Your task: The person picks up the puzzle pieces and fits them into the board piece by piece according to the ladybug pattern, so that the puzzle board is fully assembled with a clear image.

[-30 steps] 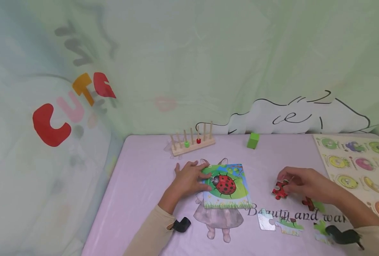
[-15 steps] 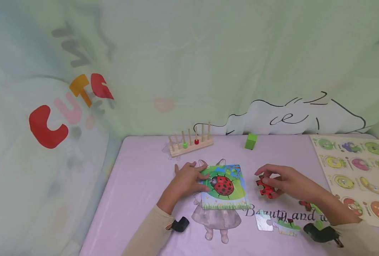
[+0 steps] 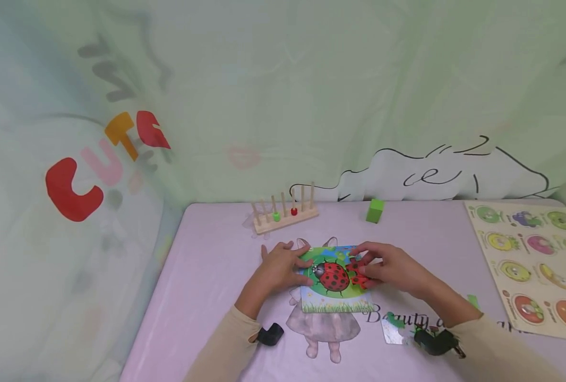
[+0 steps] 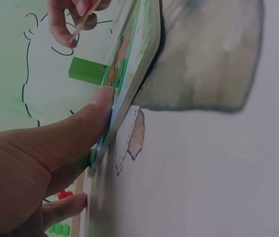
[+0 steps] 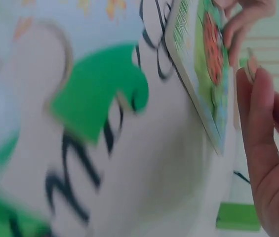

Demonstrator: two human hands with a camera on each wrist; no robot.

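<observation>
Fingers of the right hand [image 3: 397, 270] pinched a red puzzle piece [image 3: 356, 274], partly hidden by fingertips, above the right side of the ladybug board [image 3: 328, 306]; the left hand [image 3: 279, 268], fingers spread, touched its left edge. A black wrist device [image 3: 436, 342] covered part of the loose pieces [image 3: 395, 330], blurred in the right wrist view

pale pink table [image 3: 206, 276] | ladybug board [image 3: 333, 278] | loose puzzle pieces [image 3: 394, 333] | peg rack [image 3: 288, 219] | green block [image 3: 375, 211] | fruit board [image 3: 531, 258]
</observation>
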